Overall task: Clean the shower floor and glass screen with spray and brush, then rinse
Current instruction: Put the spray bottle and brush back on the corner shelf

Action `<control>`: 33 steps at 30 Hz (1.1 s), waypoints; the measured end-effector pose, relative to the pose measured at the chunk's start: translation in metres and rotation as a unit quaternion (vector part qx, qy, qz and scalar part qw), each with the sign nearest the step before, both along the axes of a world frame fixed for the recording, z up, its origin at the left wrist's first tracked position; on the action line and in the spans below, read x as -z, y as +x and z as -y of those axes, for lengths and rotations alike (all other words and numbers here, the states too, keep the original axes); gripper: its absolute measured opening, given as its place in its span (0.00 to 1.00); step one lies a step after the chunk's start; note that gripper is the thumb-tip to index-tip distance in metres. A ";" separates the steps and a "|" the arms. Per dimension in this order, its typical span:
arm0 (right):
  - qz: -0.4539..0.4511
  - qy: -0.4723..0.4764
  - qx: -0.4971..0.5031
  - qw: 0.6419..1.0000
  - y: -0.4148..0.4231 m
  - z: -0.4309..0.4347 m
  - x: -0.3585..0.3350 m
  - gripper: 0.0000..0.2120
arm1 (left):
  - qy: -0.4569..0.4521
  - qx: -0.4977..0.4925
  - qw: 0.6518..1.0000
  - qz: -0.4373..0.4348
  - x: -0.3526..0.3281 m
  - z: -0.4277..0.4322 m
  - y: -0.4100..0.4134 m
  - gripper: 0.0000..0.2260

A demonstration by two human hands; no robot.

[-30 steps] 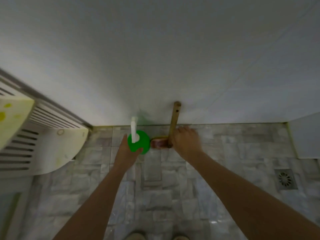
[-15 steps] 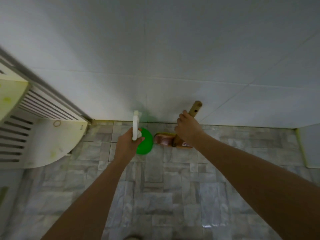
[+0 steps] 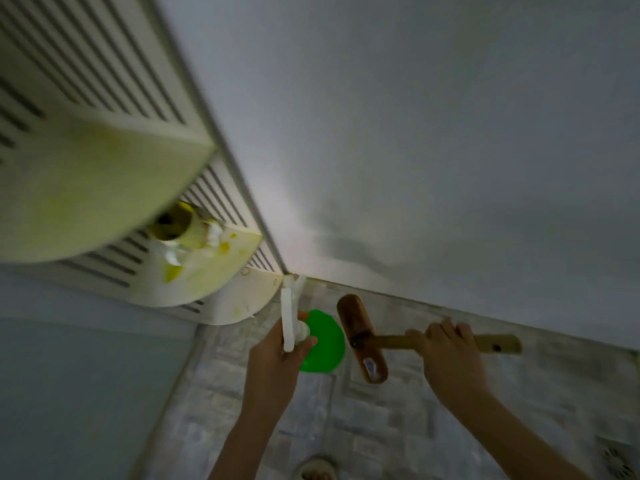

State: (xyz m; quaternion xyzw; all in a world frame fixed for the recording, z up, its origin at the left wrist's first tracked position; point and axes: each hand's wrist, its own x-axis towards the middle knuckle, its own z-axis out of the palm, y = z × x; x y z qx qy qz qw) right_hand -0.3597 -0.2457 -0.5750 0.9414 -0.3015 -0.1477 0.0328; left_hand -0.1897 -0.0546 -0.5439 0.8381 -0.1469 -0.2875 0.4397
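Your left hand is wrapped round the neck of a bright green plastic spray bottle with a white trigger head. The fingers curl under the trigger and the thumb sits on the near side. You hold the bottle up over the grey stone-tiled shower floor, close to the corner where the plain white wall meets a white slatted panel.

Your right hand grips the handle of a long-handled wooden scrubbing brush. All the fingers are closed over the shaft, and the holed end of the handle sticks out past your knuckles to the right. The oblong brush head lies just beside the green bottle, between your two hands, with its back towards you. I cannot tell whether the bristles touch the tiles.

On the left, two cream plastic corner shelves with yellow stains jut from the slatted panel. A yellow cup-like container sits on the lower one — too blurred to say more. A pale blue-grey panel fills the lower left. A round metal floor drain lies at the far lower right, well apart from both tools.
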 end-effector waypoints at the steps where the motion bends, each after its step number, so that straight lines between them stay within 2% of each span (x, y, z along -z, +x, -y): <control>1: 0.014 0.003 0.000 1.000 0.003 -0.008 -0.012 0.20 | -0.004 -0.010 1.000 0.000 -0.021 -0.011 0.002 0.15; 5: 0.060 0.050 0.013 0.997 0.029 -0.038 -0.076 0.20 | -0.023 -0.042 0.999 0.017 -0.108 -0.053 0.013 0.17; 12: 0.104 0.101 0.003 0.990 0.100 -0.071 -0.193 0.16 | -0.049 -0.080 0.990 0.104 -0.276 -0.107 0.040 0.20; 15: 0.108 0.177 0.006 0.978 0.120 -0.070 -0.240 0.18 | -0.068 -0.068 0.984 0.148 -0.347 -0.119 0.056 0.23; 18: 0.118 0.236 0.006 0.965 0.132 -0.072 -0.290 0.15 | -0.082 -0.054 0.979 0.176 -0.418 -0.130 0.072 0.19; 22: 0.143 0.261 0.006 0.955 0.155 -0.080 -0.342 0.13 | -0.130 -0.046 0.969 0.203 -0.499 -0.133 0.095 0.16; 26: 0.158 0.267 0.012 0.950 0.196 -0.089 -0.353 0.11 | -0.176 -0.067 0.959 0.209 -0.545 -0.121 0.126 0.15; 33: 0.144 0.262 0.004 0.954 0.264 -0.108 -0.334 0.13 | -0.157 -0.064 0.954 0.248 -0.559 -0.086 0.190 0.14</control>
